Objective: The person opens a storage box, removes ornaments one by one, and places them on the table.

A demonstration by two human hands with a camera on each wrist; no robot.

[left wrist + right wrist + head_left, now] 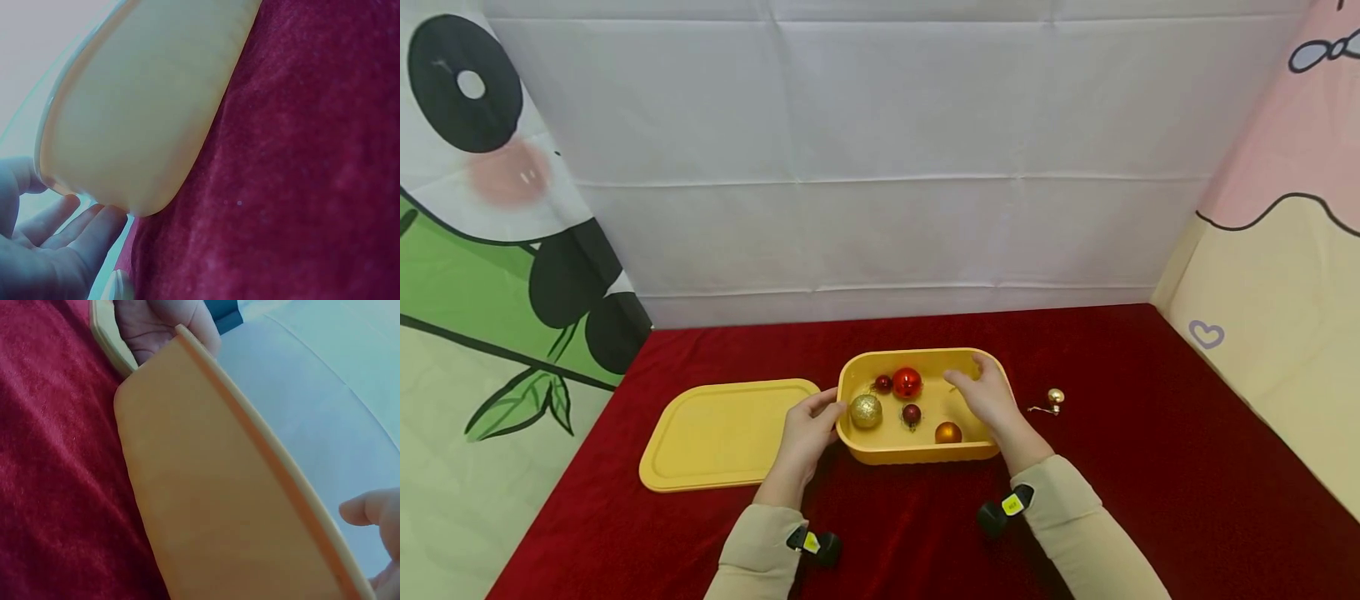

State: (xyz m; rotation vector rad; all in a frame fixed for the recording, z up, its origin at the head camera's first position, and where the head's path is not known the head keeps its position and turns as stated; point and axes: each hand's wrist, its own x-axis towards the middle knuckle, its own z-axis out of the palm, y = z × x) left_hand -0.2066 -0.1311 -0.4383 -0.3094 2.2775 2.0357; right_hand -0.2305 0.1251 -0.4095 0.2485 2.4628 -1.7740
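A yellow plastic box stands uncovered on the red cloth. My left hand holds its left end, thumb at the rim and fingers against the outside wall, as the left wrist view also shows. Over the box's right end is my right hand, thumb and forefinger apart; I see nothing held between them. Inside lie Christmas baubles: a glittery gold one, a shiny red one, an orange-gold one and two small dark red ones, one by the red bauble and one nearer the middle.
A flat yellow lid lies on the cloth left of the box. To the right are a small gold bauble and a little piece beside it. A white fabric backdrop rises behind the table, with printed fabric at both sides.
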